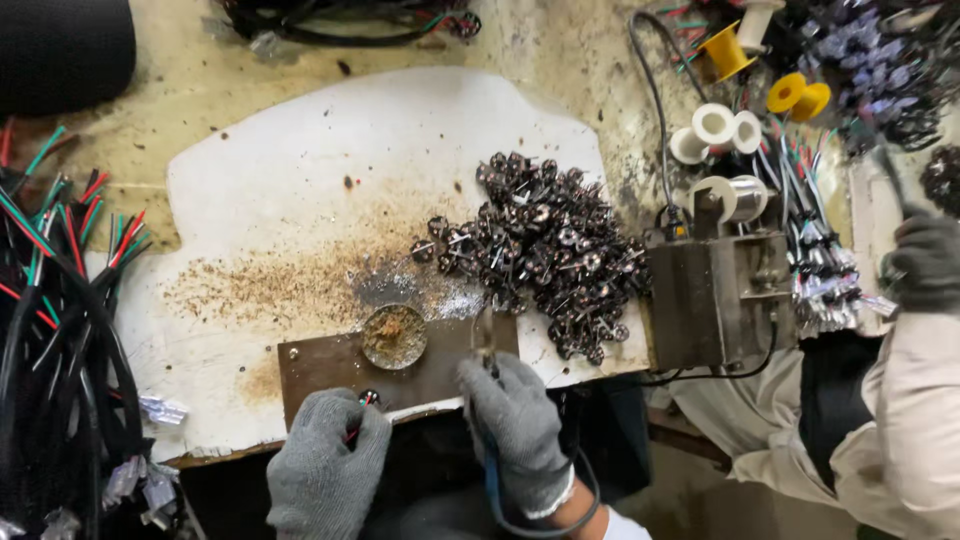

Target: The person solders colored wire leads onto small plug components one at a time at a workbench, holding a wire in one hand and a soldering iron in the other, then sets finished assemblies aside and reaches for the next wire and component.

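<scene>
Two gloved hands: both work at the near edge of the bench (560,60), at about six o'clock from the white mat.
Left hand (325,460): fingers clenched round a small part with red and green wire ends (366,400), held just over the brown plate.
Right hand (520,425): fingers wrapped round a blue-handled soldering iron (487,345), its tip pointing up to twelve o'clock beside the dish.
Brown plate (320,370): lies flat on the mat's near edge; a round dish of brownish flux or residue (394,336) sits on it.
White mat (300,160): scorched and dusted brown around the dish.
Pile of small dark wound parts (545,245): at two o'clock from the dish, spilling toward the grey metal box (715,290).
Doing it well, I'd judge: keep the part steady against the plate, touch only the wire ends with the tip, and keep gloves off the hot end.
Far bench: white and yellow spools (715,125) at one o'clock; another person's gloved hand (925,260) at three o'clock.
</scene>
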